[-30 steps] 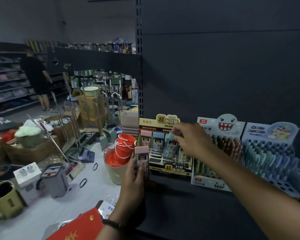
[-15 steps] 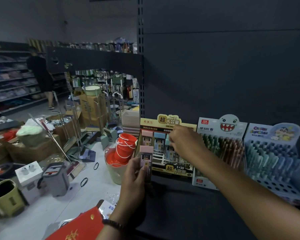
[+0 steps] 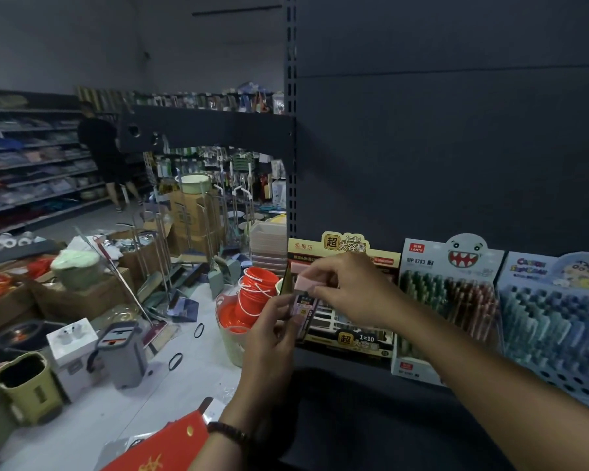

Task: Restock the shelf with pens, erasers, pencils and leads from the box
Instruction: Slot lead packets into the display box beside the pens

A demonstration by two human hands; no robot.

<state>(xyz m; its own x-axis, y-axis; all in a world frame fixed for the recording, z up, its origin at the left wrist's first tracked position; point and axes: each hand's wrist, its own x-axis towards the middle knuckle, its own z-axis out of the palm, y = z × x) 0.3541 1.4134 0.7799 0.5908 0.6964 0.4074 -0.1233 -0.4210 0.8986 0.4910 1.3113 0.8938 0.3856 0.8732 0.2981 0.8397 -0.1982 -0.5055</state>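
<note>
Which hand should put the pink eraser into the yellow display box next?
Right. The right hand pinches the eraser by its top, directly before the box; the left hand just grips its lower end.

A stack of orange buckets (image 3: 252, 294) sits in a pale basket (image 3: 232, 346) on the light floor (image 3: 99, 419). Left of it stand a grey mop bucket (image 3: 125, 358), a white box (image 3: 69, 348) and an olive-green bin (image 3: 28, 389). Two black loops (image 3: 199, 330) lie between them. A red packet (image 3: 160, 450) shows at the bottom edge. Behind are a tall cardboard box (image 3: 191, 212) and stacked pale trays (image 3: 269, 246). A person in dark clothes (image 3: 106, 158) stands by the far aisle racks (image 3: 31, 164).
</note>
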